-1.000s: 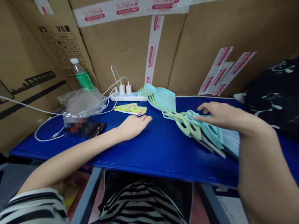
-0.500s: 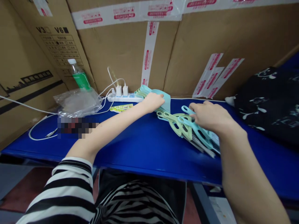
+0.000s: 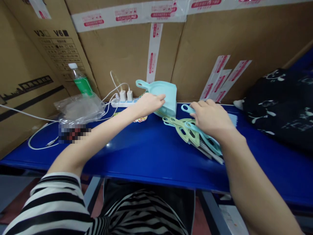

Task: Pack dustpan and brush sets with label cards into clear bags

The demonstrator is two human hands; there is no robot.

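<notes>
My left hand [image 3: 149,102] is closed on the near side of a light blue dustpan [image 3: 164,89], whose looped handle points left. The dustpan is raised and tilted above a stack of dustpans [image 3: 161,114], mostly covered by it and my hand. My right hand [image 3: 209,117] is closed around the handle of a light blue hand brush [image 3: 186,108]; the brush's pale blue bristles show past my knuckles on the right. Below that hand lies a pile of green and blue hand brushes [image 3: 180,123], with grey bristles toward me.
At the back left is a white power strip [image 3: 116,103] with chargers and cables. A green-labelled bottle [image 3: 82,83] and a clear plastic bag [image 3: 81,109] stand left of it. Cardboard boxes [image 3: 129,52] wall the back of the blue table [image 3: 144,153]. A dark patterned bag [image 3: 278,111] sits right.
My left hand has moved left and lifted the top blue dustpan off the stack. My right hand has drawn a blue brush up and away from the pile, its bristles now showing.
</notes>
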